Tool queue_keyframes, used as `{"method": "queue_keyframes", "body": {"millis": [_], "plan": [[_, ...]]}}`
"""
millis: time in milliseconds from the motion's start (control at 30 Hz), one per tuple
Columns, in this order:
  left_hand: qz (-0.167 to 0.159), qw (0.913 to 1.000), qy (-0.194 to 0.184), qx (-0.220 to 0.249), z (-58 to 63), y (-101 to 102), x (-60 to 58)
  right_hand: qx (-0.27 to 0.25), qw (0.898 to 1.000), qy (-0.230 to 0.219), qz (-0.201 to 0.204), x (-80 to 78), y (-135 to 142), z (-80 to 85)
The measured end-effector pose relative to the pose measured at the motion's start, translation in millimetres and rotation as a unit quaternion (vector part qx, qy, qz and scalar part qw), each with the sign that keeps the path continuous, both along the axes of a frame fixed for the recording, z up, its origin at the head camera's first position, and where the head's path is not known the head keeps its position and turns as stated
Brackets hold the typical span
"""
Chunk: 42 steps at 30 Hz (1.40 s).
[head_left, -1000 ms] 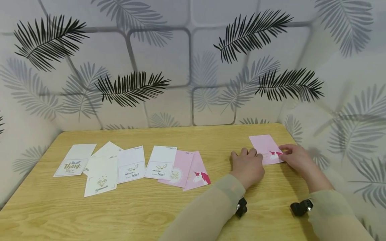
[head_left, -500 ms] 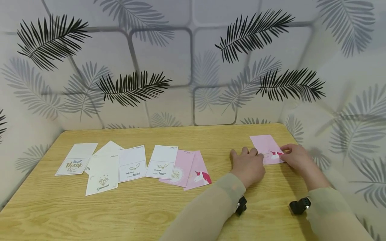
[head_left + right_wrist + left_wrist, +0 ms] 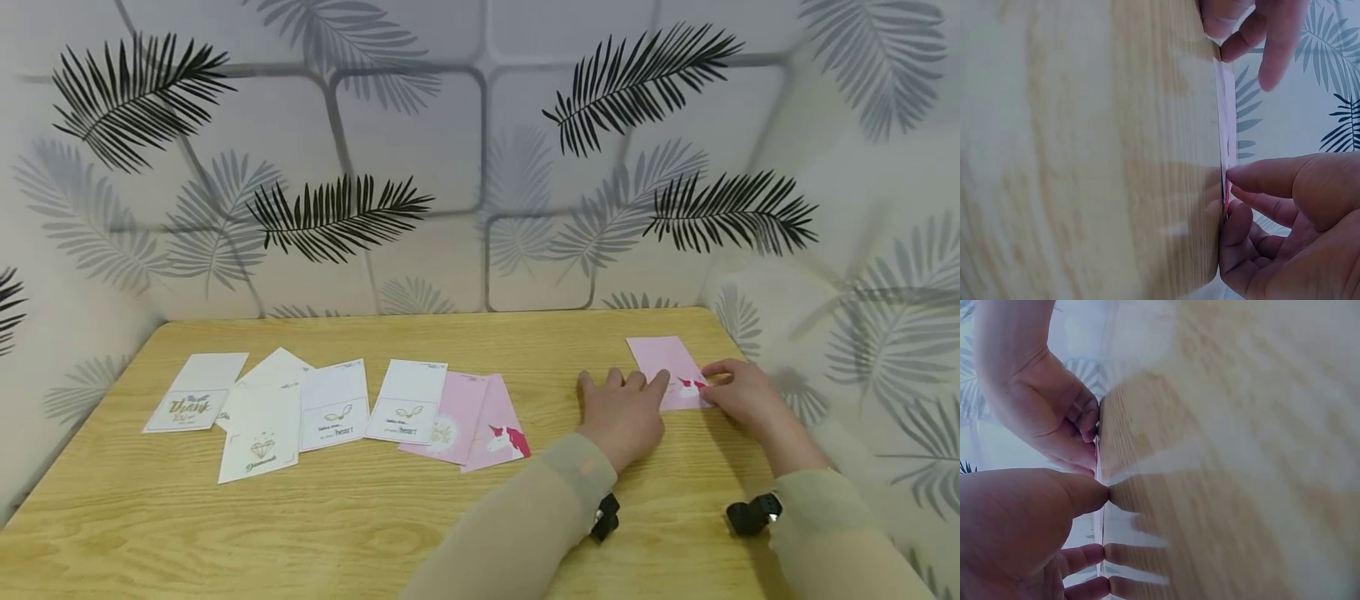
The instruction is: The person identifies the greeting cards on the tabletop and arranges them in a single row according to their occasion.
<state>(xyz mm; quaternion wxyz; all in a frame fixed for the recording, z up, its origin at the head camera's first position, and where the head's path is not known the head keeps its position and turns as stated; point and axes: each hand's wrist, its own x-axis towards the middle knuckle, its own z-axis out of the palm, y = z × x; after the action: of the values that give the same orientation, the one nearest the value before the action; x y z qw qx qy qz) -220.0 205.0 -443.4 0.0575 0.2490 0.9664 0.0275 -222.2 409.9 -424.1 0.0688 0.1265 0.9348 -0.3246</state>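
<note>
A pink card (image 3: 660,354) with a red-maned unicorn lies at the right end of the wooden table. My right hand (image 3: 746,400) pinches its right edge, seen in the right wrist view as thumb and fingertips close around the thin pink edge (image 3: 1227,125). Left of the card, my left hand (image 3: 618,417) rests its fingertips on the tabletop. Its index finger (image 3: 1272,50) is stretched out and raised over the card's near left part. The left wrist view shows the left hand's other fingertips (image 3: 1088,553) touching the wood.
Two more pink cards (image 3: 498,429) overlap at the table's middle, partly under a white winged-heart card (image 3: 405,400). Further left lie another winged-heart card (image 3: 333,404), a diamond card (image 3: 258,433) and a thank-you card (image 3: 191,396). A patterned wall (image 3: 420,150) stands behind the table.
My left index finger has straightened and lifted over the unicorn card. The right hand keeps its place at the card's edge. The whole head view has shifted slightly.
</note>
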Motion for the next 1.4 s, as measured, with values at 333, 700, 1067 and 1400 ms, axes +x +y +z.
{"method": "queue_keyframes", "body": {"millis": [333,700,1067,1400], "plan": [[-0.019,0.9963,0.022,0.08,14.1,-27.4,10.9,-0.018,1.0,0.02,0.01,4.7,2.6,-1.8],[0.017,0.9904,0.061,0.123,29.9,-98.1,24.5,-0.019,0.993,0.108,0.037,22.1,-44.3,7.5],[0.043,0.9826,0.068,0.167,32.5,-174.2,27.7,-0.143,0.981,0.088,0.097,26.1,-107.2,20.9],[0.063,0.9775,0.083,0.183,33.2,-222.4,29.0,-0.229,0.964,0.065,0.118,25.8,-155.9,24.2]]}}
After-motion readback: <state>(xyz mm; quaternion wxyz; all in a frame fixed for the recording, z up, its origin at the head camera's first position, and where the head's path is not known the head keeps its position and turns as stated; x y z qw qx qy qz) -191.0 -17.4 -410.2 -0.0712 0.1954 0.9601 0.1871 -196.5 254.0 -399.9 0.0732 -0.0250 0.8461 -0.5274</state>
